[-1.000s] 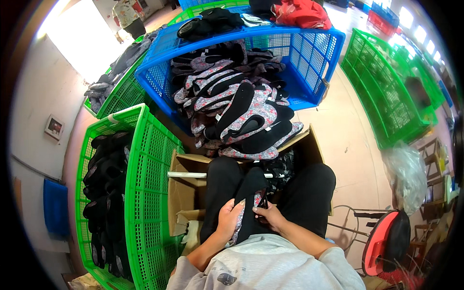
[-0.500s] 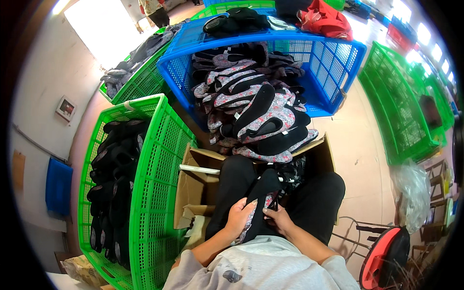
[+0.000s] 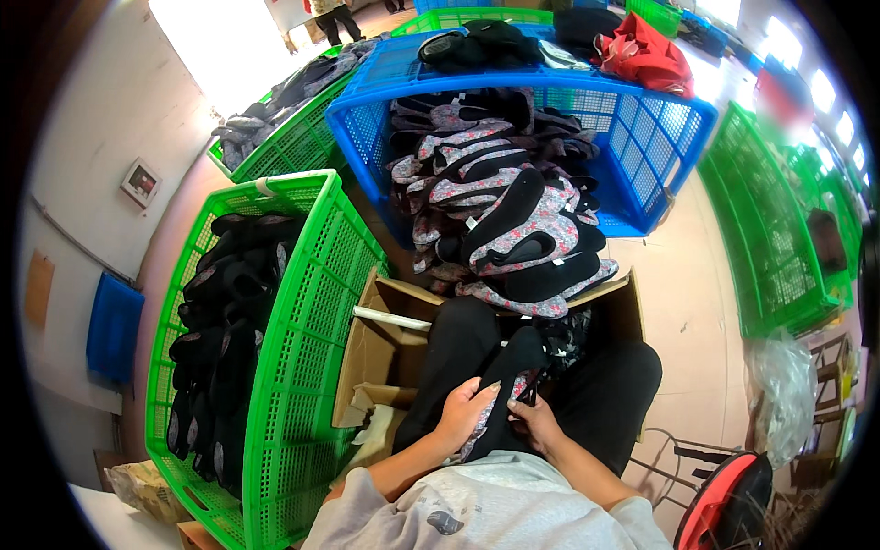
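Note:
A black fabric shoe [image 3: 513, 363] with a grey-and-red floral lining lies lengthwise in my lap, toe end pointing away from me. My left hand [image 3: 466, 414] is closed on its left side, thumb on top near the opening. On the other side, my right hand [image 3: 537, 425] pinches the edge of the same shoe; its fingertips are partly hidden. Just beyond my knees, a heap of similar floral and black shoes [image 3: 502, 209] spills out of a blue plastic crate [image 3: 632, 213] lying on its side.
To my left stands a green crate [image 3: 291, 385] filled with black shoes [image 3: 225, 321]. An open cardboard box [image 3: 378, 344] sits around my legs. More green crates [image 3: 770, 238] stand at the right, near a clear plastic bag [image 3: 785, 394] and a red-and-black round seat [image 3: 724, 504].
The view has shifted slightly, so the surroundings sit a little further right and lower. Both hands keep their grip on the shoe, with little visible movement.

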{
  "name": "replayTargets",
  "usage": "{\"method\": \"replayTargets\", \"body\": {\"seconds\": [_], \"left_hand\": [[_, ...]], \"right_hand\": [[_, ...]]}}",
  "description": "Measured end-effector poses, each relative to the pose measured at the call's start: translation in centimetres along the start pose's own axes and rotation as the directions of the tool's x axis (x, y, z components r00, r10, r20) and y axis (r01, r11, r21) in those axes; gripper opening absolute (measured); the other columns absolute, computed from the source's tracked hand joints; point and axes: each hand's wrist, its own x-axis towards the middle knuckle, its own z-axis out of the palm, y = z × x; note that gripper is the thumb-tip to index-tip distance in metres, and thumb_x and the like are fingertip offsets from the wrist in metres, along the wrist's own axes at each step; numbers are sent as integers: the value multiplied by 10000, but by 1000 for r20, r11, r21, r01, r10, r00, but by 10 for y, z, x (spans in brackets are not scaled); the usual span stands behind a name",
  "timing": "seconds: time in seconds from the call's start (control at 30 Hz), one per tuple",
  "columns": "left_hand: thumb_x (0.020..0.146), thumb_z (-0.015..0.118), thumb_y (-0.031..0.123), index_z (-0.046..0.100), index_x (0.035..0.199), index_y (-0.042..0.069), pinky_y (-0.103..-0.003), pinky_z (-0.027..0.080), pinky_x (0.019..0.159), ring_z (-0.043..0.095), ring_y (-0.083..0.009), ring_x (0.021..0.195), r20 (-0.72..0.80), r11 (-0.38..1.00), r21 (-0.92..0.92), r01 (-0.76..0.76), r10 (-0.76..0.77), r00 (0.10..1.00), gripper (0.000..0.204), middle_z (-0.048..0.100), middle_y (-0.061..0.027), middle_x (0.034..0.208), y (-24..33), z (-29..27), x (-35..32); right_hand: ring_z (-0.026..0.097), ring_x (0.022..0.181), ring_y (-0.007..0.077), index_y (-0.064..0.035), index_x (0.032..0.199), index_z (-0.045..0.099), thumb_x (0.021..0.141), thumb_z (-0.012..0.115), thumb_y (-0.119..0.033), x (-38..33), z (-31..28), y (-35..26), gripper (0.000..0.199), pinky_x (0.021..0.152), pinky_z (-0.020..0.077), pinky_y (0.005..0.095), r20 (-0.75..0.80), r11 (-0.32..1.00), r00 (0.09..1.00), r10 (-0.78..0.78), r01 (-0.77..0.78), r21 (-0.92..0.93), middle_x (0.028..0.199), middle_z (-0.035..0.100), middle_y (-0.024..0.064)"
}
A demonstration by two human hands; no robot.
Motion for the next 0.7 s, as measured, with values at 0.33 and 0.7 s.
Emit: {"method": "replayTargets", "body": {"seconds": [0.33,0.7], "left_hand": [[971,595,143,608,934,29,-200,458,659,537,-21,751,-1,999,10,-43,43,999,120,622,17,853,-6,-3,3],[972,590,141,612,951,17,-201,462,686,542,-27,774,-8,999,39,-38,38,999,128,629,7,875,-5,-1,3]], "right_hand": [[511,576,70,-131,1003,579,857,750,-157,1,3,0,227,422,319,181,-24,998,999,-32,33,49,773,591,2],[576,670,70,-157,986,592,847,760,-169,-1,1,-2,218,478,388,175,8,999,999,-33,33,39,808,615,-34]]}}
